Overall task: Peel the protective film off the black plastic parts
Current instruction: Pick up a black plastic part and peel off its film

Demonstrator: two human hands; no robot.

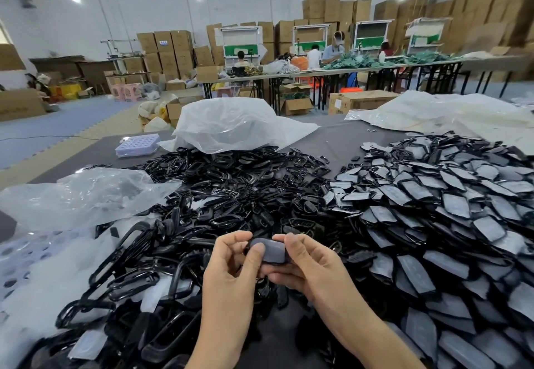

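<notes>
Progress in the head view: how far is the peeling judged to be?

Far from finished, it is judged. One black plastic part (271, 251) is held just above the heap at the near edge, with its grey film not yet removed. A large pile of filmed parts (433, 218) is left on the right of the tabletop (341, 140).

How is the part held?

Its left end is pinched by the left hand (231, 259), with the thumb pressed onto the film. Its right end is gripped by the right hand (306, 264), with the fingers curled beneath. No lifted corner can be made out.

What is shown of materials and shapes?

The film is seen as matte, pale grey and faintly cloudy. The filmed parts are flat and elongated, with angled ends. A heap of bare frames (231, 192) is glossy black, looped and hollow. Translucent plastic bags (231, 126), thin and crumpled, are spread behind it. A lilac tray (137, 144) with rows of holes is set at the far edge.
</notes>
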